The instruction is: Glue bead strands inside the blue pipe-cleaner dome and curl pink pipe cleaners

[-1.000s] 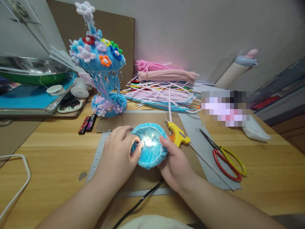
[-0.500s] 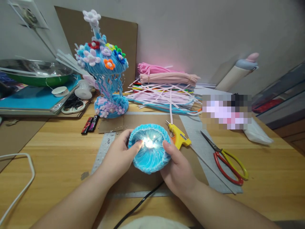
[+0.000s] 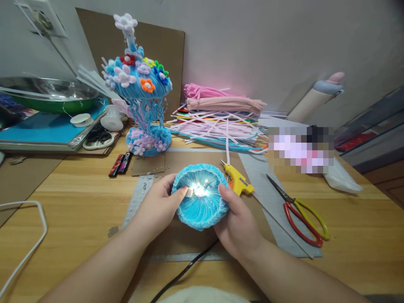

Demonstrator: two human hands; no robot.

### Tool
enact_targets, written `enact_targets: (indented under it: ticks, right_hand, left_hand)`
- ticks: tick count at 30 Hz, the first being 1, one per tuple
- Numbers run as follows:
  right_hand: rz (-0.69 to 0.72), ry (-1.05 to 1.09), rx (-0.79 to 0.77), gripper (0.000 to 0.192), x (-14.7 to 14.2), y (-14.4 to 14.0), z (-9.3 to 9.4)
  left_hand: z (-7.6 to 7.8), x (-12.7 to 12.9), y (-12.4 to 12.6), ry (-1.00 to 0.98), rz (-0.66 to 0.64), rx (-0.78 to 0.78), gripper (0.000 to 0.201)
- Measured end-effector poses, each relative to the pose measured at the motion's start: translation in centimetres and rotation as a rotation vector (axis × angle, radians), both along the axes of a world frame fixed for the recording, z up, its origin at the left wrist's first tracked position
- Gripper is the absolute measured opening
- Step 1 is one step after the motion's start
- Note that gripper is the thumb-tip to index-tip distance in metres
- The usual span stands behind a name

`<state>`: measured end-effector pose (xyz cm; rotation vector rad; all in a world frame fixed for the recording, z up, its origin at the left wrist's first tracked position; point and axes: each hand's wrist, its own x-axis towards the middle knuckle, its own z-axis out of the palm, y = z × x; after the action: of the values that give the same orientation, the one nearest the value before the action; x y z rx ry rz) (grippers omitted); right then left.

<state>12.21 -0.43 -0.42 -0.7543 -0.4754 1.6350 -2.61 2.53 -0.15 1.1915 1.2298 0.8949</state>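
Note:
Between both hands is a round blue pipe-cleaner dome [image 3: 199, 214], its hollow side turned towards me. Small white lights [image 3: 200, 191] shine at the centre of the hollow. My left hand [image 3: 159, 204] grips the left rim, with the thumb reaching inside beside the lights; a small pale piece shows at the thumb tip. My right hand [image 3: 238, 221] closes on the right rim, its thumb over the edge and its fingers hidden behind and below. A yellow glue gun [image 3: 238, 181] lies just behind the right hand.
Red-and-yellow-handled scissors [image 3: 306, 221] lie to the right. Behind are bundles of pipe cleaners [image 3: 224, 105] and a blue flowered pipe-cleaner lamp [image 3: 139, 84]. Two batteries [image 3: 120, 164] lie near its base. A black cable [image 3: 186, 269] runs along the front; a metal bowl [image 3: 47, 94] stands at left.
The lights show with less glare and the small pale piece at my left thumb is clearer. Both hands keep their hold on the dome; the whole view has shifted slightly.

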Motion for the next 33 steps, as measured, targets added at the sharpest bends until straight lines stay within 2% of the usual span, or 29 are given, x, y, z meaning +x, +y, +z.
enact_targets:
  ticks: [9, 17, 25, 27, 29, 31, 33]
  right_hand:
    - [0.006, 0.003, 0.026, 0.028, -0.1, -0.3, 0.0]
    - [-0.062, 0.009, -0.010, 0.029, 0.0, 0.0, -0.3]
    - [-0.021, -0.068, 0.001, 0.037, -0.1, -0.2, -0.5]
    - [-0.094, -0.183, 0.042, 0.037, 0.2, -0.2, -0.3]
    - [-0.267, -0.455, 0.174, 0.038, 0.8, -0.3, 0.1]
    - [-0.399, -0.899, 0.403, 0.033, 1.3, -0.4, 0.5]
    - [-0.396, -1.366, 0.642, 0.024, 1.6, -0.4, 0.8]
  left_hand:
    - [0.1, 0.3, 0.0, 0.016, 0.078, 0.014, 0.026]
    - [0.7, 0.7, -0.4, -0.108, 0.061, -0.036, 0.037]
    - [0.4, 1.1, -0.5, -0.102, 0.104, -0.076, 0.033]
    - [0.6, 1.0, -0.5, -0.065, 0.123, -0.050, 0.030]
    - [0.8, 1.0, -0.5, -0.010, 0.145, -0.011, 0.024]
    - [1.0, 1.1, -0.6, 0.048, 0.161, 0.033, 0.020]
    - [0.9, 1.2, -0.8, 0.092, 0.159, 0.069, 0.019]
